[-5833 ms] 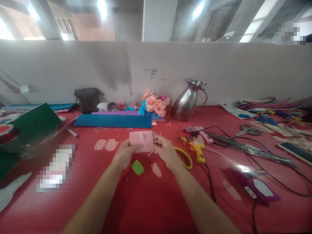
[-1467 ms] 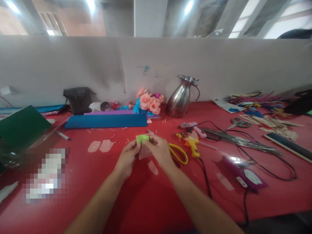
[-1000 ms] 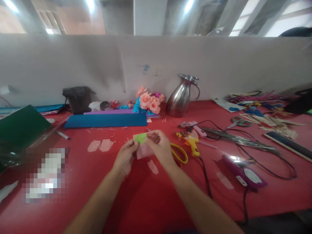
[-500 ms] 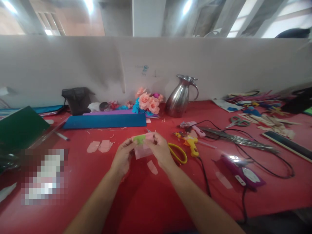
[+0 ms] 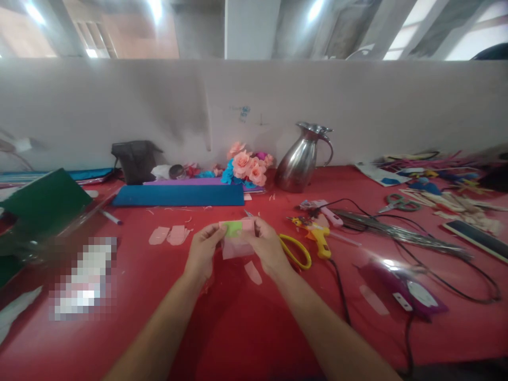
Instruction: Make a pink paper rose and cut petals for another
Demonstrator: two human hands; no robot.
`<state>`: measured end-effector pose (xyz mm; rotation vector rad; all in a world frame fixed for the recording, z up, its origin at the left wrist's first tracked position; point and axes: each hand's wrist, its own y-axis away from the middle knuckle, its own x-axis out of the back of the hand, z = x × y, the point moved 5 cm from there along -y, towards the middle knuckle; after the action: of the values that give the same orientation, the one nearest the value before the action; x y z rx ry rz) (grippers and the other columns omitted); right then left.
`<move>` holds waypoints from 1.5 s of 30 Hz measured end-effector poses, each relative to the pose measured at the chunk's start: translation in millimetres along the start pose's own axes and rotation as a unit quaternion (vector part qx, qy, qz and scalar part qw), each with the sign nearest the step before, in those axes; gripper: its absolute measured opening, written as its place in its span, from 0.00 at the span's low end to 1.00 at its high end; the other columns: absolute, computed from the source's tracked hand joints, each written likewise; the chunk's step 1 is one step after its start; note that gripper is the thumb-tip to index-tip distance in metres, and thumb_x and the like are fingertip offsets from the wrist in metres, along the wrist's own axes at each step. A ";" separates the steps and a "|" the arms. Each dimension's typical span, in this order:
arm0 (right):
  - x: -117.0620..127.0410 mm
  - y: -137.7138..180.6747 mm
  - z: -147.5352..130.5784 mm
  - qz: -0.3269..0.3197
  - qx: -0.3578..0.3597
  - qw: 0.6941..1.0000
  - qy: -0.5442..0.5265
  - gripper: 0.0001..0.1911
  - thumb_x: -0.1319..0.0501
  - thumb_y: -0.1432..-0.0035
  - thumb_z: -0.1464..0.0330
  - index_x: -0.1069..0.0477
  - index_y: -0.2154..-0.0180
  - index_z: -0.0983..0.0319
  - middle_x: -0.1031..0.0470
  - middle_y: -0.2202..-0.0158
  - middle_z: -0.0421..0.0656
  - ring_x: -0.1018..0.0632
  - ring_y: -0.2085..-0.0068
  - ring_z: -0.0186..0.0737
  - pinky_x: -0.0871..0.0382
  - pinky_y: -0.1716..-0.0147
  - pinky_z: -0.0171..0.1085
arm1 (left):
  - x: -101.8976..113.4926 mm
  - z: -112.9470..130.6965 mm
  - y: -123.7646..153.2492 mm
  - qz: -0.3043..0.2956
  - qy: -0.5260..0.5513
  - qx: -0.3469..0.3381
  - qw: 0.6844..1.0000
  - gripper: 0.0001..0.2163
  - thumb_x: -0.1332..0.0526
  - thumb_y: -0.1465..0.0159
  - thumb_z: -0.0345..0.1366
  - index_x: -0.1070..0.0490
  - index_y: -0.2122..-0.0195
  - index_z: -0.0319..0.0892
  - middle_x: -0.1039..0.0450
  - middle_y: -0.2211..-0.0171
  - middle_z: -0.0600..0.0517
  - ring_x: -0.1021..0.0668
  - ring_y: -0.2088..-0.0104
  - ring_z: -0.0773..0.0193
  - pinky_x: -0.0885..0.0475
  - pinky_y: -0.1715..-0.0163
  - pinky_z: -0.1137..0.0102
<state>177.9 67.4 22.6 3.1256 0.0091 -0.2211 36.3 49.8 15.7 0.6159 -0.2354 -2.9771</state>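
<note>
Green piece (image 5: 233, 228) now flat on pink paper (image 5: 237, 246); my L hand (image 5: 202, 253) & R hand (image 5: 268, 248) pinch both.

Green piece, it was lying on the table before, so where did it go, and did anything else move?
The green piece was picked up off the table. It now sits against the top of the pink paper, pinched between the left hand and right hand. Both hands held the pink paper all along. The loose petal, scissors and jug stayed put.
</note>
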 end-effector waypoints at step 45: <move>-1.9 2.0 -1.6 -0.017 -0.017 1.000 -0.008 0.15 0.33 0.59 0.67 0.32 0.66 0.60 0.27 0.71 0.38 0.27 0.71 0.36 0.32 0.69 0.36 | -1.6 -0.8 -2.0 -0.021 0.017 -0.015 1.000 0.09 0.31 0.52 0.34 0.25 0.69 0.40 0.24 0.72 0.51 0.25 0.73 0.69 0.32 0.70 0.74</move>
<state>176.3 65.4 24.5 3.0913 0.0645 -0.2438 38.0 51.8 15.3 0.6753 -0.1763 -3.0011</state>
